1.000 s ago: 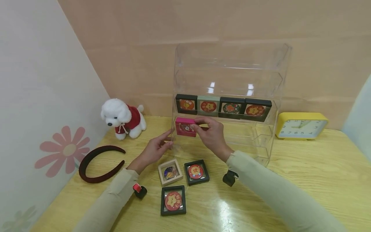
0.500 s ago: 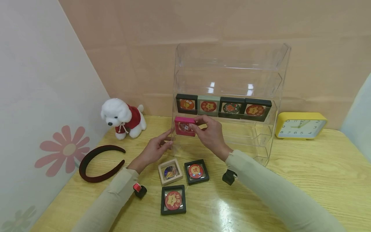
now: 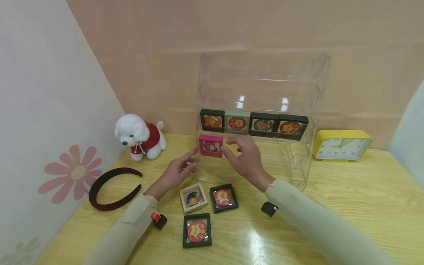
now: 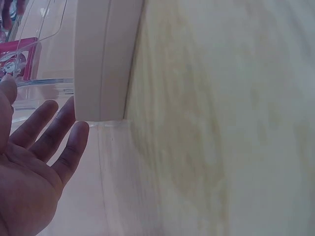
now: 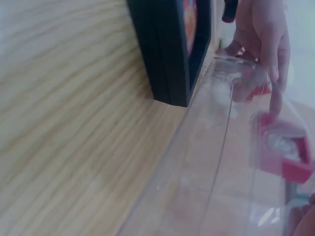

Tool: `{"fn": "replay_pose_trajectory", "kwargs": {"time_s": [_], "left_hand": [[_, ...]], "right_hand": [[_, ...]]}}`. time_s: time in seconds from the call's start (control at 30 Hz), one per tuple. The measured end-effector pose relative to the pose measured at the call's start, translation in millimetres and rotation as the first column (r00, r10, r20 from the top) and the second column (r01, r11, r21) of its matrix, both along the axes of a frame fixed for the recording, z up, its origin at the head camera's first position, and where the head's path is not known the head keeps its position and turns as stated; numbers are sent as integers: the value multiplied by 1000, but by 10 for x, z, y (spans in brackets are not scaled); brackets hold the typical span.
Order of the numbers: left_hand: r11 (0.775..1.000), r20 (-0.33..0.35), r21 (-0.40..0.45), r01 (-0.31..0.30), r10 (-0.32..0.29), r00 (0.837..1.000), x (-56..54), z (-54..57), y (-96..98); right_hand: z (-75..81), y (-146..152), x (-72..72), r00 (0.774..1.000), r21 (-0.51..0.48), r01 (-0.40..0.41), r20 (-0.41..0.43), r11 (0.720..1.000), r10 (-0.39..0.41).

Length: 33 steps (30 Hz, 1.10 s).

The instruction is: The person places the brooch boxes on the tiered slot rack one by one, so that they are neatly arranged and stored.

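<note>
A pink square display frame [image 3: 210, 146] with a round badge inside stands at the left end of a lower tier of the clear acrylic rack [image 3: 301, 162]. Just right of it is my right hand [image 3: 246, 158], thumb and bent fingers spread apart with nothing between them; the thumb tip is at the frame's edge. My left hand [image 3: 172, 175] reaches to the rack's lower left side, fingers extended, fingertips at the panel. In the left wrist view, the left palm [image 4: 29, 191] faces up beside a beige frame [image 4: 101, 59].
Several framed badges [image 3: 263, 124] line the tier above. On the table before the rack lie the beige frame and two black frames [image 3: 223, 198] [image 3: 197, 230]. A yellow clock [image 3: 342, 145] stands right; a plush dog [image 3: 140, 136] and dark red headband [image 3: 96, 191] lie left.
My right hand has let go of the pink frame and drawn slightly right, its fingers parting. The pink frame stays in the rack. My left hand keeps its place.
</note>
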<state>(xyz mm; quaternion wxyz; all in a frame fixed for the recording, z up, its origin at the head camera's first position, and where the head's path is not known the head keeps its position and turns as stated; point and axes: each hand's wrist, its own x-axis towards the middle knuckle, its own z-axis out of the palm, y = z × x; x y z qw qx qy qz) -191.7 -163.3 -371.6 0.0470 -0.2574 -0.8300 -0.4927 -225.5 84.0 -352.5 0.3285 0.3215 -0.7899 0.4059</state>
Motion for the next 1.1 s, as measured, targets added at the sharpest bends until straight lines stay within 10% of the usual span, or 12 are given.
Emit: {"fn": "replay_pose_trajectory", "kwargs": {"time_s": [0.13, 0.23, 0.43, 1.1], "left_hand": [[1000, -20, -10, -8, 8, 1000, -94, -167, -60], [1000, -15, -19, -8, 8, 1000, -139, -227, -94], [1000, 2, -26, -5, 5, 1000, 34, 51, -14], [1000, 23, -13, 1, -1, 1000, 71, 97, 12]], "right_hand": [[-3, 57, 203, 991, 138, -44, -120, 989, 61], [-21, 106, 411, 993, 331, -88, -46, 940, 109], [-107, 198, 678, 979, 568, -171, 188, 805, 76], [-307, 340, 684, 927, 592, -257, 376, 764, 20]]}}
